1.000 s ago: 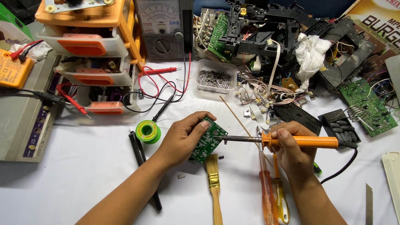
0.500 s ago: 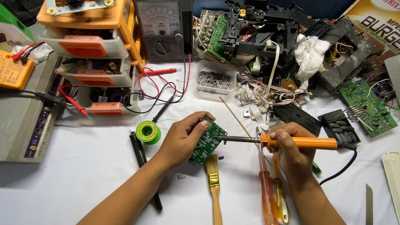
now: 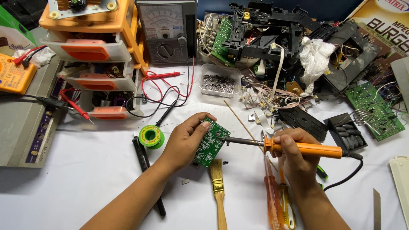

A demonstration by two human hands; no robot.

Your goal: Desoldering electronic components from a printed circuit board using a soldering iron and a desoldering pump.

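We hold a small green board [image 3: 209, 142] tilted up off the white table [image 3: 85, 170], just in front of us near the middle of the work area. Our left hand [image 3: 185, 140] is closed on it, fingers curled over its top edge and thumb behind, so the printed face turns toward the iron [image 3: 289, 147]. Our right hand [image 3: 296, 157] is wrapped around the iron's orange handle, and the metal tip touches the board near its upper right edge.

The board looks light, thin and stiff; it should not bend in the grip, but we judge it fragile at the solder joints and small parts. The edges are the safe place to take it, as we do now, keeping fingertips away from the spot under the tip, which is likely hot. The iron seems light as well, stiff along its length, with a cord [image 3: 347, 174] trailing off the back that may tug at it; the handle is the only part to grasp.

A solder reel [image 3: 151, 136] lies just left of our left hand, a brush [image 3: 218, 187] lies below the board, and two screwdrivers [image 3: 277, 196] rest beside our right wrist.
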